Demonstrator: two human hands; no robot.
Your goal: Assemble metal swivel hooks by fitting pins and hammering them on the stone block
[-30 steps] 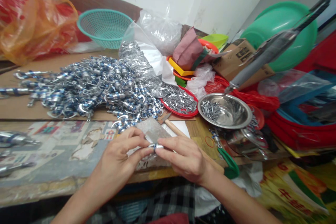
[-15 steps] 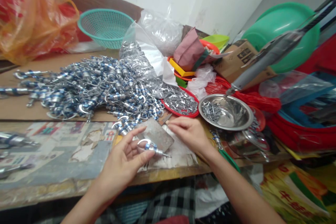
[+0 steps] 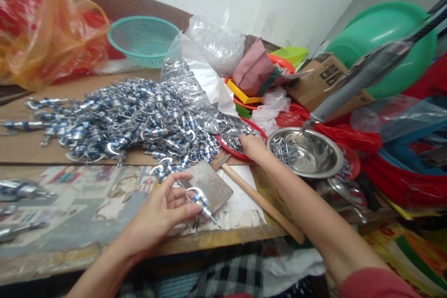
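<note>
My left hand (image 3: 174, 202) pinches a small silver fitting with blue bands and a curved hook (image 3: 202, 205) between thumb and fingers. The fitting tilts down to the right over a flat metal block (image 3: 209, 186). My right hand (image 3: 254, 146) is down in a red tray (image 3: 240, 154) of small flat metal pieces (image 3: 233, 130); its fingers are curled, and the tips are partly hidden among the pieces. Beside the block lies a hammer with a wooden handle (image 3: 261, 200), untouched by either hand. A large heap of similar blue-banded fittings (image 3: 118, 116) covers the board at left.
A steel bowl (image 3: 333, 167) with metal pins (image 3: 284, 151) stands right of the tray. A grey lever-like handle (image 3: 340, 95) slants over it. Behind are a teal basket (image 3: 143, 58), plastic bags and a cardboard box (image 3: 316, 79). Several fittings (image 3: 24, 191) lie at the left edge.
My right hand has left the hammer by the block and moved away into the red tray, uncovering the wooden handle. My left hand keeps the fitting, now tipped more steeply downward.
</note>
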